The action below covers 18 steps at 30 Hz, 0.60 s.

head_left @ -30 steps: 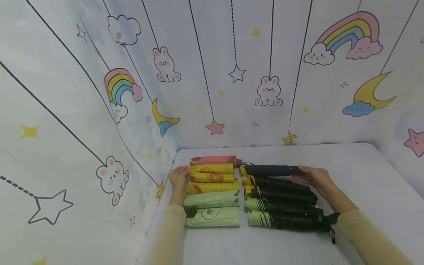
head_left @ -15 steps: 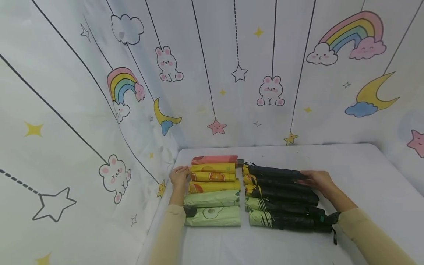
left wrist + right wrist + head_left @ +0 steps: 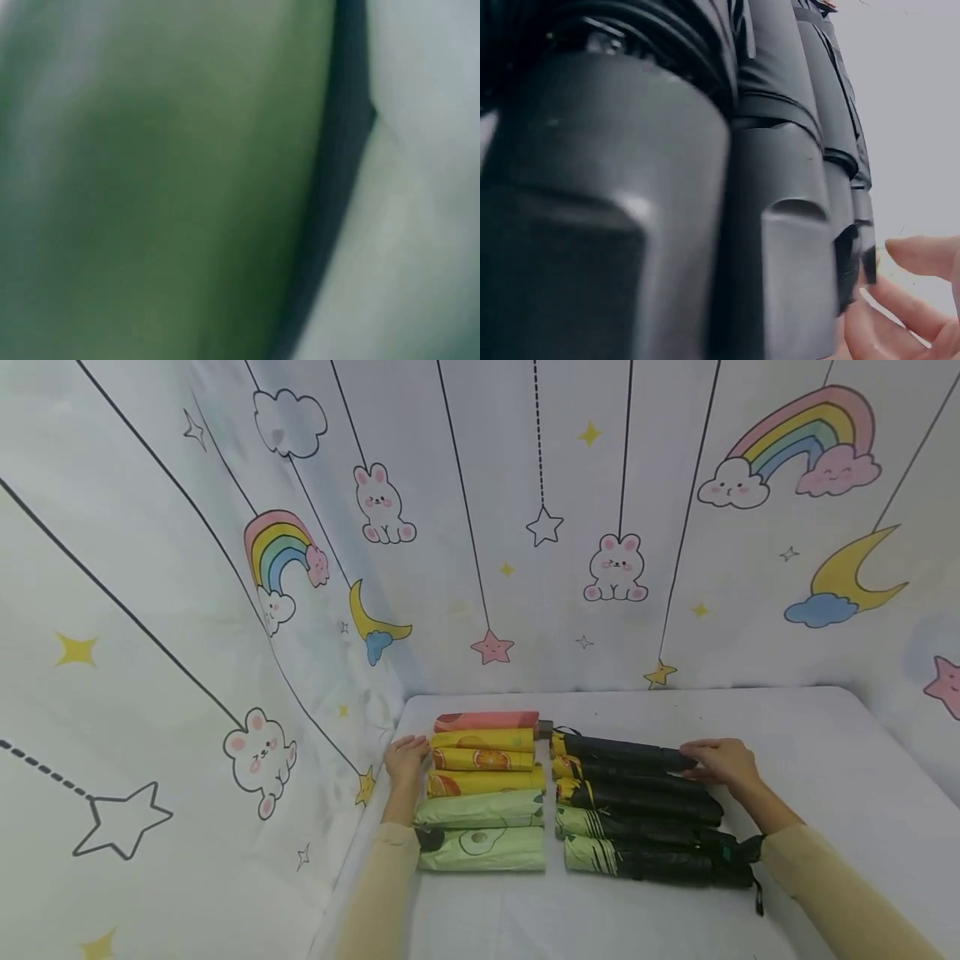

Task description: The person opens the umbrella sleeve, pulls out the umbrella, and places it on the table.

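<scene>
My left hand (image 3: 407, 764) rests at the left end of the yellow fruit-printed sleeve (image 3: 491, 741), its fingertips touching it. My right hand (image 3: 723, 762) is at the right end of the top black folded umbrella (image 3: 615, 748), which has a yellow end. In the right wrist view the thumb (image 3: 922, 255) stands apart from that umbrella's tip, with the fingers beside it. Below lie more black umbrellas (image 3: 637, 799) with yellow or green ends. On the left are an orange-printed sleeve (image 3: 483, 760) and green avocado sleeves (image 3: 483, 849). Green material (image 3: 165, 180) fills the left wrist view, blurred.
A pink sleeve (image 3: 486, 721) with a grey handle at its right end lies at the back. The white table (image 3: 795, 735) meets a white cloth wall (image 3: 540, 610) printed with rabbits, stars and rainbows. Black umbrella handles (image 3: 630, 187) lie side by side below the right wrist camera.
The right end of the top black umbrella has come down toward the row. My right hand has since risen slightly and loosened at its end. My left hand stays put.
</scene>
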Available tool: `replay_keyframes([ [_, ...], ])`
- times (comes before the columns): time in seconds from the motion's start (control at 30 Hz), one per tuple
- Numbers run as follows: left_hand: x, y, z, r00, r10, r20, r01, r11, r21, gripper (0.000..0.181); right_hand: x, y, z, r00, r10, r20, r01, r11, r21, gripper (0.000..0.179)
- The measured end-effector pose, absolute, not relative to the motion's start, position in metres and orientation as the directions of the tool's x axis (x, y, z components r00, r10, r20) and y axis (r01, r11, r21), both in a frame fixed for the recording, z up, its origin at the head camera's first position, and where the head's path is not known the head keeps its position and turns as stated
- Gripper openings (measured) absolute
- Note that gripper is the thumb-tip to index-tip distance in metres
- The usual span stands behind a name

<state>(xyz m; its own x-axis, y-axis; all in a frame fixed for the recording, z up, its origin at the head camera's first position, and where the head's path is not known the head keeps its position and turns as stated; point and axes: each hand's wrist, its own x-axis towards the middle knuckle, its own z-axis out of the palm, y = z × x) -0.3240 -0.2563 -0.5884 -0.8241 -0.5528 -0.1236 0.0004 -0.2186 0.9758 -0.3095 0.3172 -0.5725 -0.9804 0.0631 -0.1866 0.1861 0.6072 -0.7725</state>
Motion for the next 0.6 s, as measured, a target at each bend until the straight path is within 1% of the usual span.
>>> replay_keyframes([
  [0.07,-0.325,-0.256,-0.588,-0.824,-0.552,-0.129,-0.008,-0.217,0.976,0.044,-0.310,0.314,-0.567,-0.990,0.081,-0.113,0.138,0.672,-0.727,0.061],
  [0.1,-0.326,-0.256,-0.588,-0.824,-0.551,-0.132,-0.010,-0.218,0.976,0.044,-0.310,0.311,-0.564,-0.993,0.083,-0.086,0.119,0.683,-0.721,0.061],
  [0.23,-0.328,-0.254,-0.585,-0.828,-0.543,-0.138,-0.020,-0.218,0.976,0.046,-0.312,0.299,-0.553,-0.997,0.076,0.017,0.040,0.679,-0.733,0.057],
  [0.33,-0.330,-0.253,-0.580,-0.833,-0.535,-0.142,-0.039,-0.199,0.979,0.047,-0.314,0.288,-0.544,-0.996,0.057,0.064,-0.011,0.660,-0.751,0.052],
  [0.43,-0.333,-0.251,-0.576,-0.836,-0.531,-0.136,-0.061,-0.156,0.986,0.048,-0.319,0.274,-0.538,-0.997,0.026,0.069,-0.036,0.642,-0.765,0.049],
  [0.6,-0.340,-0.248,-0.571,-0.828,-0.550,-0.111,-0.068,-0.099,0.993,0.048,-0.331,0.251,-0.536,-0.998,-0.048,0.043,-0.064,0.652,-0.756,0.047],
])
